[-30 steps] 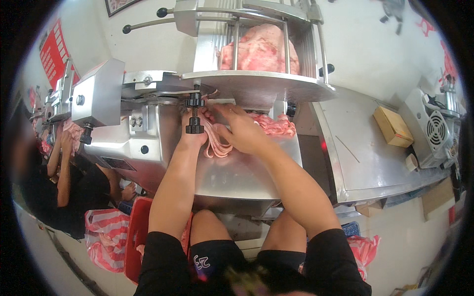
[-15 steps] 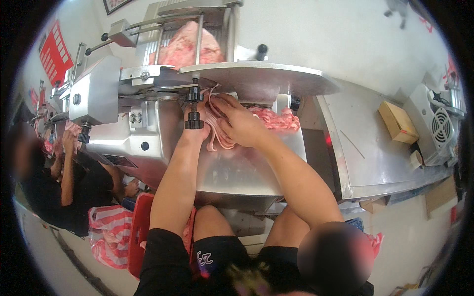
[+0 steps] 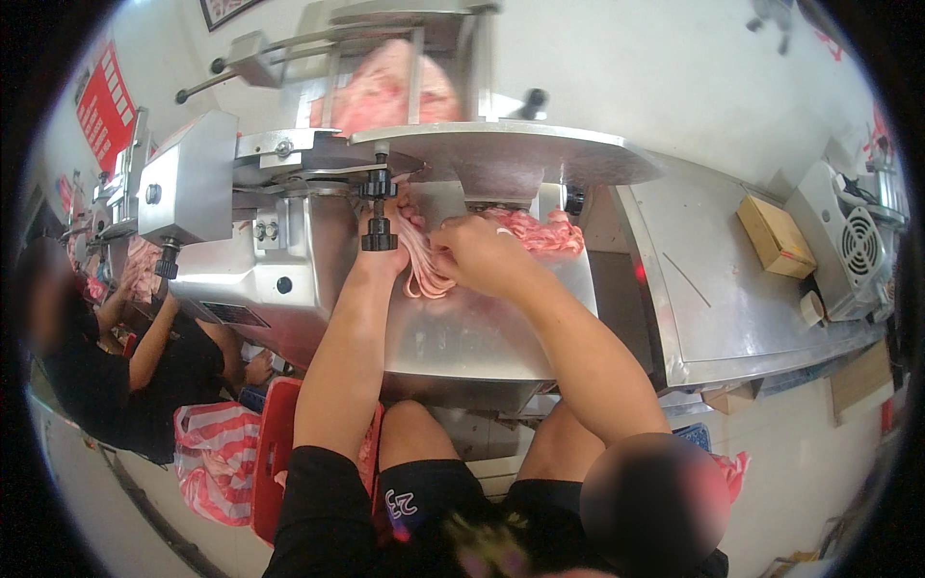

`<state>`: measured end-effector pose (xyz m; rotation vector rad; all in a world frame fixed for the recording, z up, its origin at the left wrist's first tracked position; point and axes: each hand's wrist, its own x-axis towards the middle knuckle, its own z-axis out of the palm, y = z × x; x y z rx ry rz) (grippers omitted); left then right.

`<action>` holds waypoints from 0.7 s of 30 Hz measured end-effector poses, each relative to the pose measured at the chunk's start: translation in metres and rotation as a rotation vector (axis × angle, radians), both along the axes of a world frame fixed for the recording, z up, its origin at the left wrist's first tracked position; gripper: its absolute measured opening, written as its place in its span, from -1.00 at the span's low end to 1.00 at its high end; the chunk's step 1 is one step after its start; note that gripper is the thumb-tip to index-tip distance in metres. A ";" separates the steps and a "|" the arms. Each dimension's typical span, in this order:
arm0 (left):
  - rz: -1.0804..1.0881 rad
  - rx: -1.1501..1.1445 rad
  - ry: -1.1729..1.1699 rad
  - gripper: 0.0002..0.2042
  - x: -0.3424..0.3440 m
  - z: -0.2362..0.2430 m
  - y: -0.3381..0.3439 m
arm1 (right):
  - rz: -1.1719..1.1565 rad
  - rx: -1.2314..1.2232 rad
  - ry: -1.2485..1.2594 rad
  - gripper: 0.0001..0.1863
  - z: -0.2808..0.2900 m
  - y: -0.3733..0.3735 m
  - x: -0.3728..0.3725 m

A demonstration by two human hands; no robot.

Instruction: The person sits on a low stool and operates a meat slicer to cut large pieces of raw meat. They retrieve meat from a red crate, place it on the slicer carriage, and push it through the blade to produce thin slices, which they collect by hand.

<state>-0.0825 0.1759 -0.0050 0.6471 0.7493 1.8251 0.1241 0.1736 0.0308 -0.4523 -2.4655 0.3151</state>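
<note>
A metal meat slicer (image 3: pixel 279 250) stands before me, with a large pink slab of meat (image 3: pixel 385 91) on its carriage. Below the blade guard, long thin meat slices (image 3: pixel 424 260) hang in a folded bundle over the steel front. My left hand (image 3: pixel 382 258) lies along the bundle's left side; black knobs and the guard hide its fingers. On the other side, my right hand (image 3: pixel 479 252) has its fingers curled in, with the tips at the bundle's right edge.
More sliced meat (image 3: pixel 540 233) lies right of my hand. A steel table (image 3: pixel 713 318) at the right bears a yellow box (image 3: pixel 776 237). Below left are a red crate (image 3: pixel 275 462) and a striped bag (image 3: pixel 217 462). A co-worker (image 3: pixel 125 376) handles meat at the far left.
The carriage with the slab has slid to the right. My right hand has drawn back right from over the bundle, its fingers more curled. My left hand stays in place.
</note>
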 end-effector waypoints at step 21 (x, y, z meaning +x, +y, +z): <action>-0.019 0.057 0.057 -0.75 0.014 0.009 -0.006 | -0.042 -0.100 0.201 -0.22 -0.006 0.015 -0.014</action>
